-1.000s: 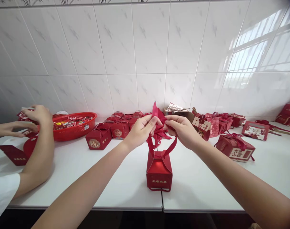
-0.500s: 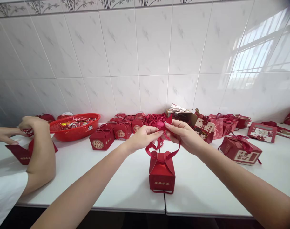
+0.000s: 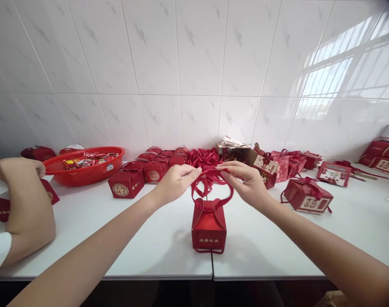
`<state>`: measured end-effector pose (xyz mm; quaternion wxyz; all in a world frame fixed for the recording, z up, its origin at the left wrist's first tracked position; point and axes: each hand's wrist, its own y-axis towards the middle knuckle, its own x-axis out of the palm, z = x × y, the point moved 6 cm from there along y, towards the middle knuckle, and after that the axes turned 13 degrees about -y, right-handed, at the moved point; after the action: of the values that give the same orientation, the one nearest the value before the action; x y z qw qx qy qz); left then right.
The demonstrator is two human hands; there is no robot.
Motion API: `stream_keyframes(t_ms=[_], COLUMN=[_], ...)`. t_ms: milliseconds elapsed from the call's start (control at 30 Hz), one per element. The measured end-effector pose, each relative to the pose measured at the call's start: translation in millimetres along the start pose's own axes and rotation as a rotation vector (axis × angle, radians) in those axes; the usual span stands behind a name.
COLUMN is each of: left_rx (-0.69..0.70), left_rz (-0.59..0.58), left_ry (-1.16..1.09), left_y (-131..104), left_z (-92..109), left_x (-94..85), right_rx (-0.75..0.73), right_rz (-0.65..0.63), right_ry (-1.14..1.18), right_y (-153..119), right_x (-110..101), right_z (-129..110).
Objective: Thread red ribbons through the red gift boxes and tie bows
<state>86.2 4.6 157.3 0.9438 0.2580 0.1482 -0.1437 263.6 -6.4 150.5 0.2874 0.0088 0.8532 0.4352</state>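
Note:
A small red gift box [image 3: 208,228] with gold lettering stands on the white table [image 3: 149,238], right in front of me. A red ribbon [image 3: 210,181] loops up from its top flaps. My left hand [image 3: 175,181] pinches one end of the ribbon and my right hand [image 3: 245,181] pinches the other. Both hands hover just above the box, fingertips a short way apart. The ribbon between them is bunched into loops.
A red basket [image 3: 85,168] of sweets sits at the back left, beside several finished red boxes [image 3: 128,184]. A pile of loose ribbons [image 3: 203,157] lies by the tiled wall. More boxes [image 3: 306,196] stand right. Another person's hands [image 3: 18,170] work at the far left.
The ribbon end that stood up high has been drawn down into loops between my fingers. My hands have dropped a little. The other person's hands moved left and lower.

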Motion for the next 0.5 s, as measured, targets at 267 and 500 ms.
stream_keyframes(t_ms=[267,500], left_rx=[-0.339,-0.426], left_rz=[0.127,-0.032], left_ry=[0.797,0.624], left_y=[-70,-87], left_z=[-65,-117], left_x=[-77.2,-58.2], right_rx=[0.479,0.472], right_rz=[-0.299,-0.585], right_ry=[-0.603,-0.718], right_y=[-73,-107], right_x=[-46,-22], right_z=[82,117])
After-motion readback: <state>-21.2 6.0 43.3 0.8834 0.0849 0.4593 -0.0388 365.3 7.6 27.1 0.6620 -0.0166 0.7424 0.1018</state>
